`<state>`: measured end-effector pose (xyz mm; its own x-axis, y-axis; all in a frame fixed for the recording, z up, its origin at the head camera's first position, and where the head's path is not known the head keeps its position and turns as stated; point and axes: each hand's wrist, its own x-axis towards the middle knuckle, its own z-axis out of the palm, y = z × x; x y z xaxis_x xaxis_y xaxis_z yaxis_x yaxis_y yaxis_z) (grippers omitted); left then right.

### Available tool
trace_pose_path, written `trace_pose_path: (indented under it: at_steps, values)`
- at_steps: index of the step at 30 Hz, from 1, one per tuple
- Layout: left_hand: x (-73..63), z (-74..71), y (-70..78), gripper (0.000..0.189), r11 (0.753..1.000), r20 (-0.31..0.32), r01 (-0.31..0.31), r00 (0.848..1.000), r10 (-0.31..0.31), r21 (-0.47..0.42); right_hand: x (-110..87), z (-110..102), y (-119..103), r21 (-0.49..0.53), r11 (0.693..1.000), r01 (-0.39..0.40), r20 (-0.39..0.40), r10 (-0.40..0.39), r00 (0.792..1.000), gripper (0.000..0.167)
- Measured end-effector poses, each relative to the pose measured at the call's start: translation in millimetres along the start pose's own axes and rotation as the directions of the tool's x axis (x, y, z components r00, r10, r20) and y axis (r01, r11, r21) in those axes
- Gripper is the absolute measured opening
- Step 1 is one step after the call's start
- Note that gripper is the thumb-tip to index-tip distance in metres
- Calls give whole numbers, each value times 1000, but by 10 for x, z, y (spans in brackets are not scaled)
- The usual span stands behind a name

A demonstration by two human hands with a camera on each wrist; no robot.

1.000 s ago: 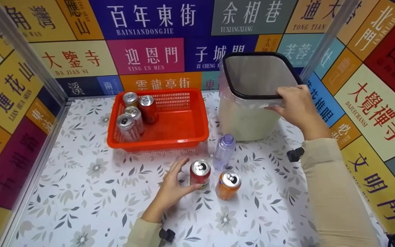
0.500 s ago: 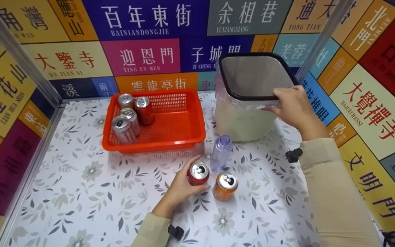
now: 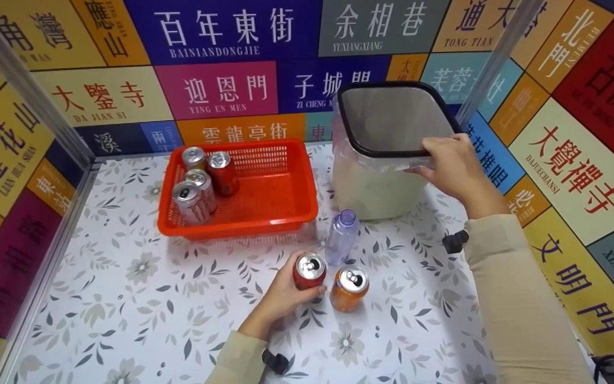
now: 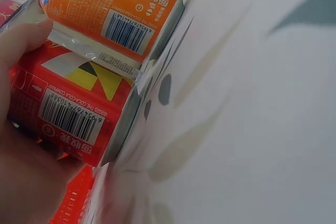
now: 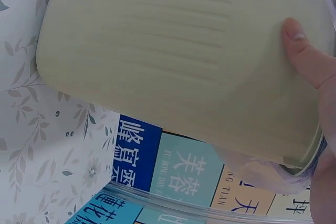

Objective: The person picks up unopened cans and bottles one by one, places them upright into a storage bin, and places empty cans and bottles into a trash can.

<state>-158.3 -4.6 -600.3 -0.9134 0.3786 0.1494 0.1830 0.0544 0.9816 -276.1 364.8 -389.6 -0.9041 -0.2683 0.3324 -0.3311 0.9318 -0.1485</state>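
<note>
My left hand (image 3: pixel 281 293) grips a red soda can (image 3: pixel 310 266), its thumb on the near side and its fingers behind. The can stands upright with its tab top opened, and its base is right at the tabletop in the left wrist view. Close to its right is an orange soda can (image 3: pixel 346 300), also opened. A clear purple plastic bottle (image 3: pixel 341 242) without a cap stands just behind them. My right hand (image 3: pixel 453 165) holds the black rim of a pale green trash bin (image 3: pixel 376 189), thumb outside against the wall (image 5: pixel 157 51); the fingers' far ends are hidden.
A red plastic basket (image 3: pixel 253 226) stands at the back left, with several cans (image 3: pixel 194 200) grouped in its left part. Sign-covered panels (image 3: pixel 216 88) enclose the back and sides. A clear liner bag (image 3: pixel 387 161) hangs over the bin's rim.
My left hand has moved right and closed around the red can, its fingers previously spread beside it. The right hand keeps its hold on the bin. The head view has shifted slightly.
</note>
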Motion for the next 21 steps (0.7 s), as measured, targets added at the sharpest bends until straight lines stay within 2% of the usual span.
trace_pose_path:
  at_steps: [7, 14, 17, 21]
  values:
    - [-5, -42, -56, 78, 999, -28, 43, 999, -43, -28, 20, -6, -7, -4, 1000, 3, 13, -3, 1000, 34]
    - [11, -94, -98, 75, 1000, -43, 27, 999, -27, 2, 78, 14, 0, -21, 999, 30, -16, -31, 999, 40]
    - [13, -126, -87, 75, 999, -90, 26, 996, -30, -44, 78, 12, 16, -17, 999, 34, -15, -35, 999, 40]
    - [14, -190, -61, 76, 996, -183, 23, 982, -38, -86, 69, 4, 27, 0, 1000, 25, -9, -25, 1000, 38]
